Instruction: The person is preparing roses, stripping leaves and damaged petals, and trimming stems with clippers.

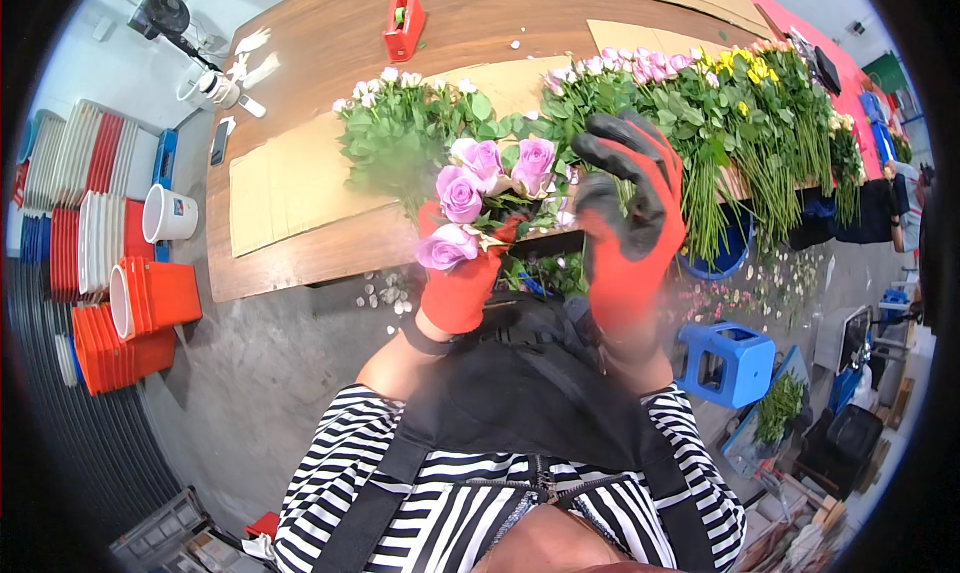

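Note:
My left hand [459,301], in a red glove, is closed round a small bunch of lilac roses [460,195] in front of my chest, at the table's near edge. The blooms face up towards me, and most of the stems are hidden below them. To the right of the roses I hold up my right hand [640,228], in a red glove with dark grey palm and fingers. Its fingers are curved and apart from the thumb, and I see nothing between them. Just beyond the left hand lies a leafy bunch of pale pink roses [400,123], partly blurred.
Bunches of pink roses [650,65] and yellow flowers [745,65] line the wooden table [320,63], stems overhanging the near edge. Cardboard [290,188], a red tape dispenser [404,28] and a phone [219,143] lie there. A blue stool [728,363] stands right; orange buckets [150,303] left.

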Available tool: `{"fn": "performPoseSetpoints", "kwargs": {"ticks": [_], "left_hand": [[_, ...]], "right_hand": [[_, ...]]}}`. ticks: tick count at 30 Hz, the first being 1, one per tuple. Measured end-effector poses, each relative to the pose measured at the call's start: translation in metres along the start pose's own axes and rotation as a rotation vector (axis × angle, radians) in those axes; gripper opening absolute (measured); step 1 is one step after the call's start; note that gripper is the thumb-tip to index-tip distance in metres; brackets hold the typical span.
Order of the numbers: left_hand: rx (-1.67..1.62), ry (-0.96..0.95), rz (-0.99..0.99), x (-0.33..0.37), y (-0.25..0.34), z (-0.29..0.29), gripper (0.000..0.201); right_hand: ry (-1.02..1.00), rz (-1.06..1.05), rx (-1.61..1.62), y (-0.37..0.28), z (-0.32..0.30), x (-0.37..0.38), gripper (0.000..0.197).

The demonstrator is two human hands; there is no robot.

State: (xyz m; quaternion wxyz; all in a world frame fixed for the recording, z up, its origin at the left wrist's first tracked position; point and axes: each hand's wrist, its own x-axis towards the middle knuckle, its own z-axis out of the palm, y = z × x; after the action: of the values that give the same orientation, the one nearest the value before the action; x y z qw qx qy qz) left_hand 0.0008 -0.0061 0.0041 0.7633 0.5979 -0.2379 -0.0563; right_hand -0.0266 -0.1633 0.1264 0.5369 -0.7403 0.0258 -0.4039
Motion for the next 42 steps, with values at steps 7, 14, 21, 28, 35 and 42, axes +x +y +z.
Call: {"fn": "performPoseSetpoints", "kwargs": {"ticks": [7, 14, 21, 28, 35, 42], "left_hand": [[0.325, -0.058, -0.061, 0.010, 0.024, -0.012, 0.046], [1.145, -0.242, 0.186, 0.007, 0.031, -0.026, 0.043], [1.125, -0.305, 0.293, 0.012, 0.041, -0.026, 0.045], [1.016, -0.325, 0.365, 0.009, 0.037, -0.030, 0.042], [1.135, -0.187, 0.252, 0.009, 0.026, -0.023, 0.037], [0.792, -0.178, 0.136, 0.006, 0.035, -0.018, 0.038]], "right_hand": [[-0.069, -0.194, -0.332, 0.000, 0.008, -0.009, 0.030], [-0.020, 0.121, 0.612, 0.019, 0.007, -0.007, 0.026], [-0.043, 0.127, 0.435, 0.001, 0.001, 0.012, 0.031], [-0.145, 0.159, 0.216, 0.001, 0.008, 0.005, 0.019], [0.098, 0.337, 0.733, 0.014, 0.010, 0.006, 0.029], [-0.107, -0.218, -0.311, -0.014, -0.002, 0.008, 0.026]]}}
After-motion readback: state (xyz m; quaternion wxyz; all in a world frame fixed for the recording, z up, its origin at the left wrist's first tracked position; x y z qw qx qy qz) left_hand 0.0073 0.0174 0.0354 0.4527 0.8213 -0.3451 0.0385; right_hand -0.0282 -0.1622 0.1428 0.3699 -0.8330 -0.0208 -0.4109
